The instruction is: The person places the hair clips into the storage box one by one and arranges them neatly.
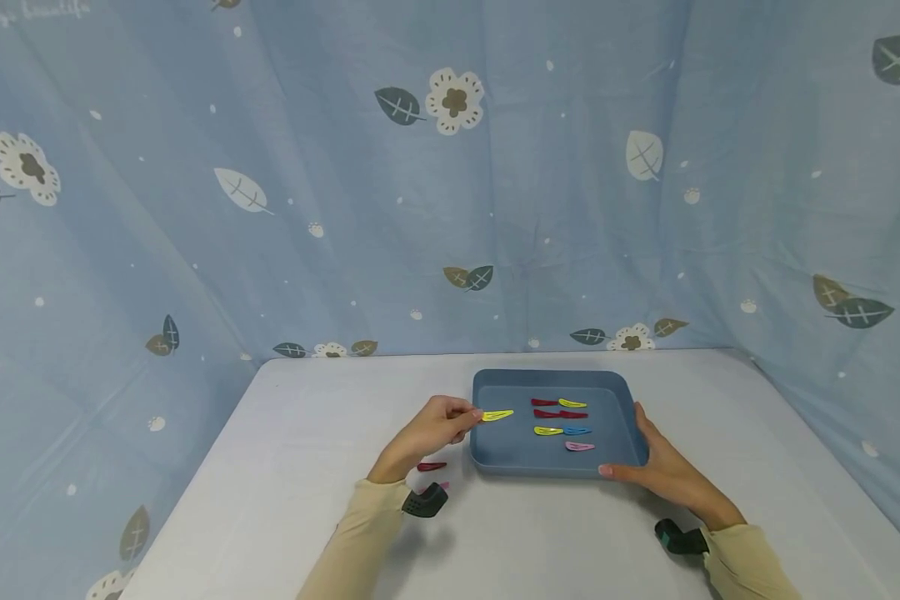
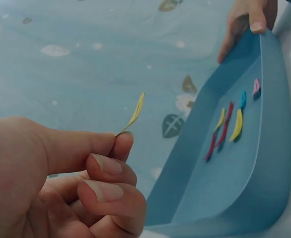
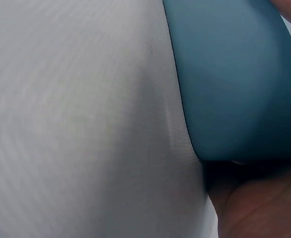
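Observation:
My left hand (image 1: 442,423) pinches a yellow hair clip (image 1: 498,415) between thumb and forefinger, above the left side of the blue tray (image 1: 517,463). The left wrist view shows that clip (image 2: 137,110) pointing up from the fingertips. My right hand (image 1: 663,467) grips the tray's near right corner, thumb at the front rim and fingers along the right side. Inside the tray lie several hair clips in rows: red beside yellow (image 1: 573,403), two red ones (image 1: 560,414), yellow beside blue (image 1: 577,431), and a pink one (image 1: 580,447) nearest the front.
On the white table (image 1: 292,450), left of the tray, lie a red hair clip (image 1: 431,467) and a pink one (image 1: 445,485), partly hidden by the left wrist camera (image 1: 425,501). A blue patterned curtain (image 1: 525,208) hangs behind the table.

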The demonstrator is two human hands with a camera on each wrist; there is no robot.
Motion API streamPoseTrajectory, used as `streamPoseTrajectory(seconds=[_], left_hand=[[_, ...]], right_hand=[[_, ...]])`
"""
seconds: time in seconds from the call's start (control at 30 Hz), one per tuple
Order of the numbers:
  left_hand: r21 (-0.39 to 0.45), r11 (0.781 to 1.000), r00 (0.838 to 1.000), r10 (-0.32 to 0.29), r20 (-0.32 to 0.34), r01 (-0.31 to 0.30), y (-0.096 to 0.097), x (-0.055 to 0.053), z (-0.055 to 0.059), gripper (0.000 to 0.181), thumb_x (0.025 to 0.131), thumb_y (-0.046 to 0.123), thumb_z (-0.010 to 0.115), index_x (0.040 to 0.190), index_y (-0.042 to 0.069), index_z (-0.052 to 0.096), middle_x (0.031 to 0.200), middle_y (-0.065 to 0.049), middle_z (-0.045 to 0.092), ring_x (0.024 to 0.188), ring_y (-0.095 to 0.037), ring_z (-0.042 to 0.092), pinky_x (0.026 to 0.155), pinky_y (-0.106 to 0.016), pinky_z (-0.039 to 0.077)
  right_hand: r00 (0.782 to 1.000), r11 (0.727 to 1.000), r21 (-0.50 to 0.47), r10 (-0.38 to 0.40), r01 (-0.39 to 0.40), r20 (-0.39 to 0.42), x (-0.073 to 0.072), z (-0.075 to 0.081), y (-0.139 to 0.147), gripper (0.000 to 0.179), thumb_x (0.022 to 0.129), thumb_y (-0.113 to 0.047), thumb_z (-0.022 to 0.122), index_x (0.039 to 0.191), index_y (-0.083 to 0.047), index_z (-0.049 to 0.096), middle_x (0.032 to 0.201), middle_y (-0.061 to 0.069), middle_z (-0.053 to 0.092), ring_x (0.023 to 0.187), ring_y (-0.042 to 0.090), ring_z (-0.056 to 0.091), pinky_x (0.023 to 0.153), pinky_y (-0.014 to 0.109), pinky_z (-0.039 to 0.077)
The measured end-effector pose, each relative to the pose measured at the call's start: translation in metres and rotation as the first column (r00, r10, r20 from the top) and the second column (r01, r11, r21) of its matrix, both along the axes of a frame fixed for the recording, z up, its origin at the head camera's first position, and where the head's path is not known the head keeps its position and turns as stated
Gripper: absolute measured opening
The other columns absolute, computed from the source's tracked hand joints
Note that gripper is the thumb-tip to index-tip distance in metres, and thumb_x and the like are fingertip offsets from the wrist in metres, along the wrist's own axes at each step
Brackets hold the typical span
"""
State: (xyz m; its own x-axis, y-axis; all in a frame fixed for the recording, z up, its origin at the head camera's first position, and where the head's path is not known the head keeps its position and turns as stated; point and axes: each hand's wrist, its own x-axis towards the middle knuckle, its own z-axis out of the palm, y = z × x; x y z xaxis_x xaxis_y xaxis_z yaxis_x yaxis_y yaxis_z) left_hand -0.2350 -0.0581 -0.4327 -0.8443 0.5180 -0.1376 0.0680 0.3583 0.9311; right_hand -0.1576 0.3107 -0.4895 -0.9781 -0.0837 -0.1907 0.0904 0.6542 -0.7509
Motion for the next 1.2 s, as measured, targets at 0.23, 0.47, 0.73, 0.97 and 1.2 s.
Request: streamPoseTrajectory(seconds=[0.23, 0.47, 0.73, 0.97, 1.2], left_hand=[[0.031, 0.999, 1.0, -0.01, 0.018, 0.009, 0.013, -0.005, -0.004, 0.036, 0.107, 0.022, 0.058, 0.119, -0.01, 0.069, 0.068, 0.002, 0.049, 0.06, -0.01, 0.041, 0.059, -0.023, 0.036], [0.056, 0.998, 0.999, -0.029, 0.031, 0.028, 0.027, -0.01, -0.007, 0.038, 0.107, 0.023, 0.057, 0.12, -0.011, 0.068, 0.066, 0.002, 0.048, 0.06, -0.011, 0.041, 0.06, -0.024, 0.035], [0.068, 0.997, 0.997, -0.044, 0.066, 0.039, 0.042, -0.012, -0.012, 0.038, 0.107, 0.023, 0.058, 0.122, -0.01, 0.068, 0.067, 0.003, 0.05, 0.059, -0.01, 0.043, 0.062, -0.026, 0.036], [0.084, 0.996, 0.996, -0.048, 0.079, 0.041, 0.051, -0.012, -0.019, 0.032, 0.106, 0.02, 0.059, 0.119, -0.007, 0.071, 0.067, 0.001, 0.051, 0.062, -0.012, 0.044, 0.067, -0.029, 0.039], [0.046, 0.998, 0.996, -0.043, 0.076, 0.04, 0.06, -0.013, -0.023, 0.032, 0.105, 0.024, 0.061, 0.114, -0.004, 0.075, 0.064, 0.002, 0.051, 0.06, -0.014, 0.045, 0.064, -0.029, 0.037]], right_hand=[[1.0, 1.0, 0.0, 0.002, -0.002, -0.002, 0.0, 0.0, 0.0, 0.132, 0.085, -0.043, 0.081, 0.162, 0.0, -0.017, 0.168, 0.036, -0.008, 0.153, 0.062, 0.0, 0.116, 0.079, 0.011], [1.0, 1.0, -0.006, -0.003, 0.003, 0.008, 0.0, 0.001, 0.0, 0.133, 0.085, -0.043, 0.081, 0.161, -0.001, -0.018, 0.168, 0.035, -0.01, 0.153, 0.061, -0.001, 0.116, 0.079, 0.01], [1.0, 1.0, -0.006, 0.003, -0.003, 0.001, 0.001, 0.001, 0.0, 0.132, 0.085, -0.043, 0.081, 0.162, -0.001, -0.018, 0.168, 0.035, -0.009, 0.153, 0.062, 0.0, 0.115, 0.079, 0.012], [1.0, 1.0, -0.014, 0.002, -0.003, -0.014, 0.0, 0.0, 0.0, 0.132, 0.085, -0.042, 0.081, 0.162, 0.0, -0.017, 0.168, 0.036, -0.009, 0.153, 0.062, 0.0, 0.115, 0.08, 0.011], [1.0, 1.0, -0.01, 0.0, 0.0, -0.02, -0.001, -0.001, 0.0, 0.132, 0.084, -0.042, 0.082, 0.162, 0.0, -0.016, 0.168, 0.036, -0.008, 0.153, 0.062, 0.0, 0.115, 0.08, 0.011]])
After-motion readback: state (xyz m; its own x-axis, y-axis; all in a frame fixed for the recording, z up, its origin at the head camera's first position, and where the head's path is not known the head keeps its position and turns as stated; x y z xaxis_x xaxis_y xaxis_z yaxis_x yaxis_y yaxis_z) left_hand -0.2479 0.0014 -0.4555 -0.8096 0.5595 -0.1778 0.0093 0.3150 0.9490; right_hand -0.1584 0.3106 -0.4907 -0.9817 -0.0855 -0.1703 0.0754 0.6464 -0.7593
